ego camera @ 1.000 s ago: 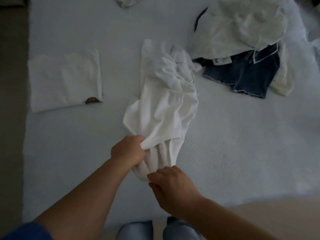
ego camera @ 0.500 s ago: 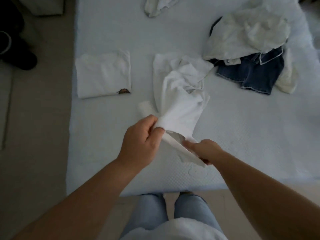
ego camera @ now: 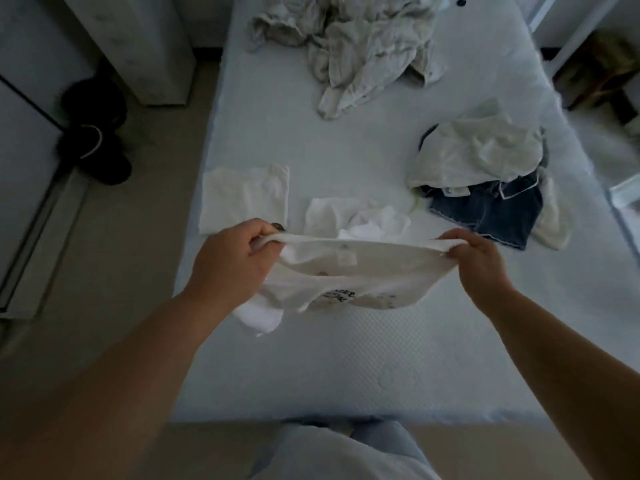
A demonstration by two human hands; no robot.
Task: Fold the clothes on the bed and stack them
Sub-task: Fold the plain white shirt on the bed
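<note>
A white T-shirt [ego camera: 360, 271] with dark printed lettering hangs spread above the bed [ego camera: 346, 368]. My left hand [ego camera: 232, 261] grips its left end and my right hand [ego camera: 478, 261] grips its right end, holding the edge taut between them. Its far part still trails on the mattress behind. A folded white garment [ego camera: 242, 197] lies flat at the bed's left edge. To the right lies a heap with a pale shirt [ego camera: 481, 150] on top of dark denim shorts [ego camera: 488, 211]. A crumpled cream pile [ego camera: 356, 46] sits at the far end.
Floor runs along the bed's left side, with a black object [ego camera: 93, 133] beside white furniture [ego camera: 138, 46]. A white frame and clutter stand past the bed's right edge [ego camera: 595, 81]. My legs touch the near edge.
My hands have moved apart, stretching the white T-shirt wide between them and lifting it off the bed. The view has pulled back, showing more of the bed and floor.
</note>
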